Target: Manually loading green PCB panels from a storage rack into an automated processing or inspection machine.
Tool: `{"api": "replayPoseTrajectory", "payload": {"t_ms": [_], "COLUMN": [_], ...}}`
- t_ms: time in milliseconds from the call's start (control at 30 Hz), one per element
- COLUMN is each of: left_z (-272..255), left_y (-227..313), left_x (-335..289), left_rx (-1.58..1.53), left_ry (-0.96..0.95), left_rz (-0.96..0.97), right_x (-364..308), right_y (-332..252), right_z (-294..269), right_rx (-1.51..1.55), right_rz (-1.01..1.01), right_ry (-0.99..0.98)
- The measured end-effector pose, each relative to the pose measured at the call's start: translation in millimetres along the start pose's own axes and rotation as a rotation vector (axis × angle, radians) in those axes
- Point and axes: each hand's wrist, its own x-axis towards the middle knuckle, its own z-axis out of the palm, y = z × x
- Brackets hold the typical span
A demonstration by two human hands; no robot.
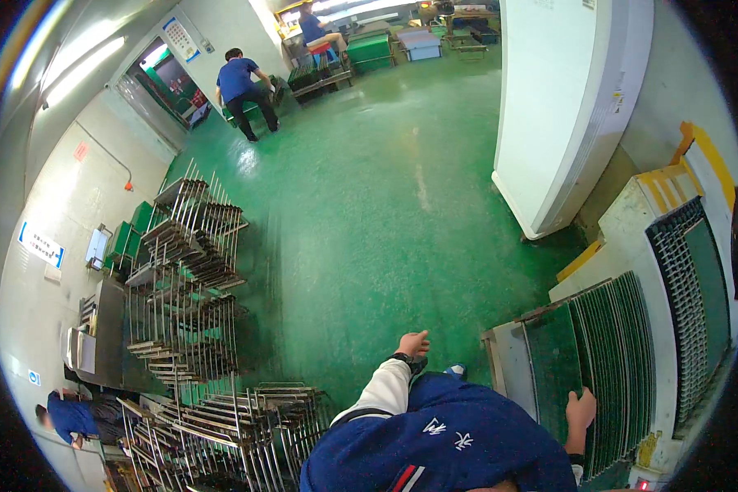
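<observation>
Head view: the right hand (580,408) is at thin, dark-green rectangular panels (623,353), lower right, whether gripping I cannot tell; the empty left hand (413,343), fingers loosely bent, overhangs glossy green floor (361,238); beyond, a blue-shirted person (239,78) stoops.

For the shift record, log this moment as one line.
left hand: nothing visible in it, over green floor | right hand: at upright green panels, grip unclear | metal racks: standing at left

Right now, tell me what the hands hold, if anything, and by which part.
The left hand shows nothing in it. The right hand is at the edges of the row of green panels; whether it grips one cannot be told.
</observation>
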Motion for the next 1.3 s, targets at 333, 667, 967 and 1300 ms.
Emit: {"api": "replayPoseTrajectory", "payload": {"t_ms": [333,667,967,1300], "left_z": [1,5,1,2], "left_y": [3,5,-5,-2], "left_x": [-2,0,15,8], "left_rx": [-0.024,-0.044,-0.004,-0.012], "left_ry": [-0.012,-0.032,-0.007,-0.022], "left_rz": [-0.036,-0.052,-0.044,-0.062], "right_x": [0,6,2,-1], "right_y": [1,6,-9,-9], "right_z": [2,4,-11,-7], "right_rx": [-0.011,0.002,0.015,0.059], "right_rz": [-0.021,-0.022,0.012,0.033], "right_ry": [0.035,0.049,-0.002,-0.026]}}
